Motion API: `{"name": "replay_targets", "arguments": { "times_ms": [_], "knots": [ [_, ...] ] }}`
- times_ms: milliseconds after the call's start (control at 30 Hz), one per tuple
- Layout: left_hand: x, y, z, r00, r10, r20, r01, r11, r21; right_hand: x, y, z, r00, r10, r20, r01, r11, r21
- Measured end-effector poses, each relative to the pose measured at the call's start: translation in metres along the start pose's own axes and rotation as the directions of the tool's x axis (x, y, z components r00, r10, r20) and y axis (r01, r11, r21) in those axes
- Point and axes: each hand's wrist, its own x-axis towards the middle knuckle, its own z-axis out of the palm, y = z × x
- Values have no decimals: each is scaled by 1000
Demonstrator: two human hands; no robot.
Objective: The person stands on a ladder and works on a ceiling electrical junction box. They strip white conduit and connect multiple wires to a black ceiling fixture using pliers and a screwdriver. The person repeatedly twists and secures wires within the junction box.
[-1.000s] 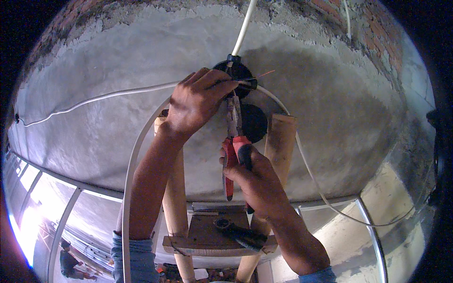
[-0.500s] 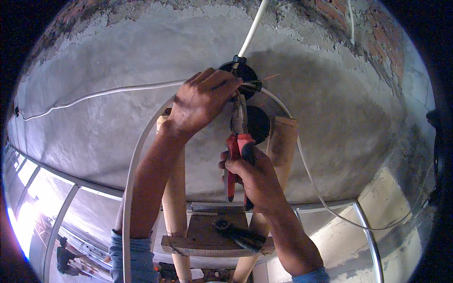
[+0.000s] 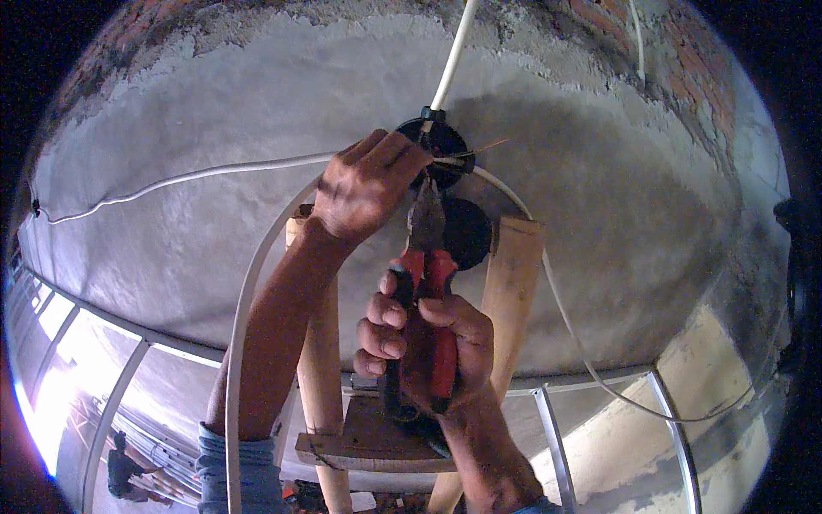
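Observation:
A round black junction box (image 3: 461,135) sits against the grey plastered surface, with a white conduit (image 3: 456,56) entering its top. My left hand (image 3: 366,184) is closed at its left side, pinching thin wires; a bare copper end (image 3: 495,144) sticks out to the right. In my right hand (image 3: 458,338) are combination pliers (image 3: 427,224) with red and black handles, their jaws pointing up just under my left fingertips. Whether the jaw tips touch a wire is hard to see. Behind the pliers shows a second round black shape (image 3: 469,236).
White cable (image 3: 214,169) runs left from the box, and another loop (image 3: 561,317) hangs on the right. A wooden ladder (image 3: 512,283) with a plank step (image 3: 360,445) stands below my hands. Metal framing (image 3: 111,411) and a person (image 3: 124,471) are far down at the left.
My right hand has turned, so its curled fingers now show on the left of the handles. The plier jaws have dropped slightly and shifted left. My left hand stays at the box.

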Motion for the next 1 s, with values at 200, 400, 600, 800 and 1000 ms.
{"name": "replay_targets", "arguments": {
  "times_ms": [200, 400, 600, 800, 1000],
  "knots": [
    [1, -2, -1, 1000, -4, -3, 3, 999, -32, -15, -13, 13, 981, 6, -194, -51, 972, -229],
    [5, 6, -3, 997, -68, 20, 69, 996, -48, -31, -37, 16, 755, -274, -595, -488, 371, -790],
    [-11, -9, 9, 998, -24, 57, 30, 993, -110, -35, -59, 22, 770, -397, -500, -542, 9, -841],
    [-8, 23, 23, 997, 22, -68, -36, 974, -223, -42, -51, 54, 758, -407, -511, -435, 268, -859],
    [15, 63, 42, 969, 148, -198, -182, 970, -162, -114, -42, 40, 888, -232, -397, -444, -210, -871]
  ]
}}
